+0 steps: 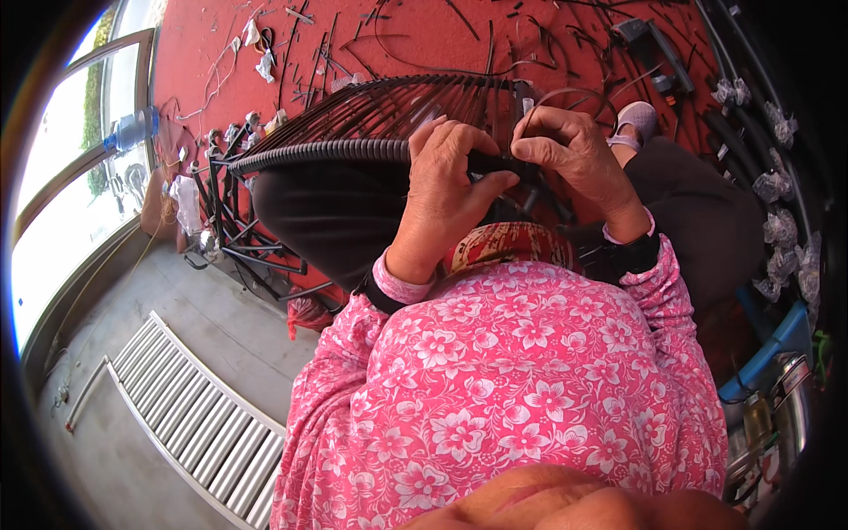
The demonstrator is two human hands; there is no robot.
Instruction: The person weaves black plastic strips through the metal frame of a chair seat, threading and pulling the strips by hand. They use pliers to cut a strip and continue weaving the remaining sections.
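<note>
Across my lap lies a curved frame (322, 152), its rim wrapped in dark strip and more strips strung across it like a woven chair part. My left hand (446, 181) is closed over the near rim, with the thumb reaching toward my other hand. Just to its right, my right hand (574, 159) pinches a thin dark brown weaving strip (579, 91), which loops up and away beyond the fingers. The fingertips of both hands are close together at the rim, and what lies between them is partly hidden.
Strip offcuts (353, 44) litter the red floor covering ahead. Black metal tubes (252, 225) are piled at the left, and wrapped tubes (777, 168) line the right. A slatted silver panel (199, 406) lies on grey floor at lower left. A blue bin (768, 353) stands at right.
</note>
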